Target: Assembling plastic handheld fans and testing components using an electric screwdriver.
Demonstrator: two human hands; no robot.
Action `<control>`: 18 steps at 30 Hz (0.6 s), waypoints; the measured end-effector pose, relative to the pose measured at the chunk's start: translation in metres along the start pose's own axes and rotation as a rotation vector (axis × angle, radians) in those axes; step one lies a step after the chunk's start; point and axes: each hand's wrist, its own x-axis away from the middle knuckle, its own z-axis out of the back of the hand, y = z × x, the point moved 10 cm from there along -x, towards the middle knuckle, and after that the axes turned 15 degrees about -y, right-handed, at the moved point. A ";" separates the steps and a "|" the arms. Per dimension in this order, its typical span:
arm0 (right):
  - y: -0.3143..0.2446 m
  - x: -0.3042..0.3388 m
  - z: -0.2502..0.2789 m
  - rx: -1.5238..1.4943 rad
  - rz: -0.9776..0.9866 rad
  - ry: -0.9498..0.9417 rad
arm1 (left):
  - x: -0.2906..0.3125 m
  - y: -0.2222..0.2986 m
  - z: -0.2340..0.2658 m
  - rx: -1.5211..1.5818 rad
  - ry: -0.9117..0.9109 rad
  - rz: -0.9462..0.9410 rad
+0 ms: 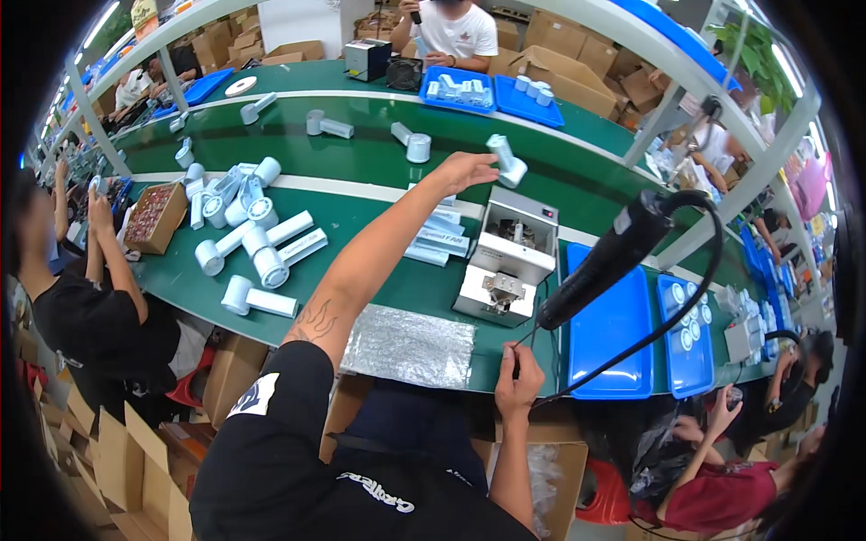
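Note:
My left hand (471, 171) reaches out over the green belt with its fingers stretched. Just past the fingertips is a light-blue handheld fan (511, 169), tilted; whether they still touch it I cannot tell. My right hand (520, 379) is closed at the bench's front edge, and something dark and thin shows at its fingers, too small to make out. Above it hangs a black electric screwdriver (606, 261) with a dark cable. A grey metal machine (505, 261) stands between my hands. A silvery bubble-wrap sheet (410, 347) lies in front of me.
Several light-blue fans (257, 243) pile up at the left, beside a box of small parts (155, 216). Blue trays (609, 356) stand at the right. More fans (417, 147) lie on the belt. Co-workers sit on both sides and across. A white frame (361, 185) edges the belt.

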 end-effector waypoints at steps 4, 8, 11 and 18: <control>0.005 0.004 0.007 0.026 0.008 -0.021 | 0.063 0.032 -0.032 -0.579 -0.082 0.088; 0.008 0.002 0.002 -0.038 0.007 -0.061 | 0.165 0.057 -0.003 -1.556 -0.141 0.190; 0.006 -0.002 -0.003 -0.078 -0.074 -0.145 | 0.263 0.084 0.023 -1.790 0.148 0.419; -0.115 0.048 -0.006 -0.543 0.253 -1.507 | 0.344 0.088 0.082 -1.735 0.235 0.554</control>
